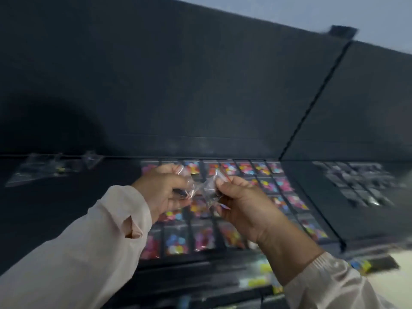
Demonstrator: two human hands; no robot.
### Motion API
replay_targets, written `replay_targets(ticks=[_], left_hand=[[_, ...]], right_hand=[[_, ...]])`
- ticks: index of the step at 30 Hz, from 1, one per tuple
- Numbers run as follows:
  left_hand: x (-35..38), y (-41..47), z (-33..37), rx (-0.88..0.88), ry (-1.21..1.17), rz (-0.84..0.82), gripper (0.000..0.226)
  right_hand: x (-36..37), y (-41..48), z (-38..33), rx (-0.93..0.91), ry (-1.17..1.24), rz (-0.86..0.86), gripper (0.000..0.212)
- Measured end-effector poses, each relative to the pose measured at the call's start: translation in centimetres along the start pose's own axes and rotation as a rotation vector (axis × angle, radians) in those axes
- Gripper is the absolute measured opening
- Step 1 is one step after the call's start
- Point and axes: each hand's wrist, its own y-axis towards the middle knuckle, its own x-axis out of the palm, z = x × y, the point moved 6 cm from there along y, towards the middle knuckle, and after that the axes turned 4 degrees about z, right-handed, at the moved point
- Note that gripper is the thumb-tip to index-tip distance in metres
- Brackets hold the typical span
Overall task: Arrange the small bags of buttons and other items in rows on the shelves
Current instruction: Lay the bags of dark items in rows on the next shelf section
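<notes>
Both my hands are raised over a dark shelf (316, 210). My left hand (162, 188) pinches a small clear plastic bag (189, 186) with dark items inside. My right hand (240, 201) grips another small clear bag (209, 190), and the two bags touch between the hands. Under them, several small bags of colourful buttons (178, 239) lie in rows on the shelf. The picture is blurred, so the contents of the held bags are unclear.
A few loose clear bags (44, 168) lie on the shelf at the left. Rows of bags with dark or silvery items (356, 184) fill the shelf section at the right. A tall dark back panel (178, 74) rises behind. Lower shelves (256, 282) hold more bags.
</notes>
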Motion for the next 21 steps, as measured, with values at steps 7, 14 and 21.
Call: replay_targets(ticks=[7, 14, 21], left_hand=[[19.1, -5.4, -6.0, -0.012, 0.061, -0.151, 0.031], [33.6, -7.7, -9.7, -0.061, 0.108, -0.203, 0.023], [43.2, -5.0, -11.7, -0.060, 0.176, -0.280, 0.023]], right_hand=[[-18.5, -10.3, -1.8, 0.052, 0.136, 0.150, 0.002], [-31.3, -17.3, -4.5, -0.031, 0.092, 0.224, 0.014], [-41.0, -18.0, -7.2, -0.137, -0.027, 0.444, 0.013]])
